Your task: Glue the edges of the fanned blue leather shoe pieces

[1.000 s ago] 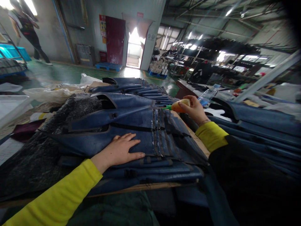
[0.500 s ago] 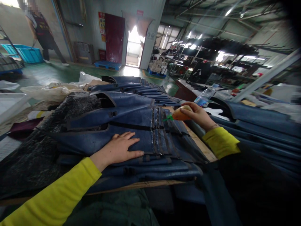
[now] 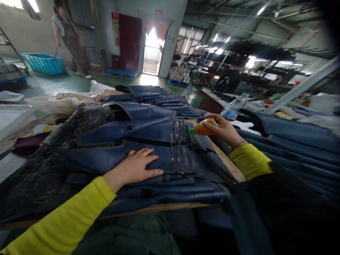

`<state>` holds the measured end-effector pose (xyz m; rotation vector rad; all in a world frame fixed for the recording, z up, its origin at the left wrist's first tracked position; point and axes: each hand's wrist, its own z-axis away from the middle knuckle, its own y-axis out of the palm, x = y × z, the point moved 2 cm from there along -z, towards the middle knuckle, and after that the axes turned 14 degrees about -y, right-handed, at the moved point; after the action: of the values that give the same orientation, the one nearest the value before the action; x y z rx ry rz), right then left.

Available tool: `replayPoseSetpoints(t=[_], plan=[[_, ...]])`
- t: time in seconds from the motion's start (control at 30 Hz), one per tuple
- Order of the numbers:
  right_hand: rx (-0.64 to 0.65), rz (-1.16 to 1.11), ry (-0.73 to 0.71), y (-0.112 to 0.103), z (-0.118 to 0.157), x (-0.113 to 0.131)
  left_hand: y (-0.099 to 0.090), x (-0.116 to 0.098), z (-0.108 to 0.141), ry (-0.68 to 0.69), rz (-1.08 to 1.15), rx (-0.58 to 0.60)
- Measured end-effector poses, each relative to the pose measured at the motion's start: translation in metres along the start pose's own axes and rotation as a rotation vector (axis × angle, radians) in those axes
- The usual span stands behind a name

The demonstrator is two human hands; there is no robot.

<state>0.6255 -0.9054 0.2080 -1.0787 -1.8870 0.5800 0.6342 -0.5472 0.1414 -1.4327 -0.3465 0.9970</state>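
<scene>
Grips rounded orange, green-nozzled plastic bottle [image 3: 205, 128] with right hand [image 3: 225, 130], rests spread left hand [image 3: 138, 167] on near, glossy-striped blue sheeting [image 3: 151, 131].

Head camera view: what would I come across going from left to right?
Turquoise bin → left hand, spread on dark blue material → shiny strips → orange squeeze bottle → right hand, gripping that bottle → slanted pale post.

Blue panels [image 3: 148, 132]; orange bottle [image 3: 201, 129], green nozzle [image 3: 190, 131].
</scene>
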Motion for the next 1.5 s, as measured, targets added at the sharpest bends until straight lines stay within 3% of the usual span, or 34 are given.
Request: replayPoseSetpoints(t=[0.17, 0.43, 0.67, 0.9, 1.13, 1.3, 1.5], plan=[[0.105, -0.086, 0.08, -0.006, 0.012, 0.003, 0.0, 0.0, 0.0, 0.014, -0.002, -0.005], [0.002, -0.059, 0.07, 0.0, 0.011, 0.009, 0.0, 0.0, 0.001, 0.009, -0.012, -0.004], [0.155, -0.123, 0.115, -0.009, 0.018, 0.017, 0.002, 0.001, 0.0, 0.011, -0.026, -0.025], [0.101, -0.136, 0.074, -0.008, 0.023, 0.021, 0.001, 0.001, 0.0, 0.016, -0.022, -0.025], [0.14, -0.189, 0.104, -0.014, 0.036, 0.02, 0.001, 0.0, 0.0, 0.009, -0.024, -0.023], [0.066, -0.214, 0.087, -0.01, 0.035, 0.019, 0.002, 0.0, 0.0, 0.013, -0.028, -0.033], [0.12, -0.233, 0.141, -0.012, 0.043, 0.018, 0.001, 0.0, 0.0, 0.015, -0.029, -0.016]])
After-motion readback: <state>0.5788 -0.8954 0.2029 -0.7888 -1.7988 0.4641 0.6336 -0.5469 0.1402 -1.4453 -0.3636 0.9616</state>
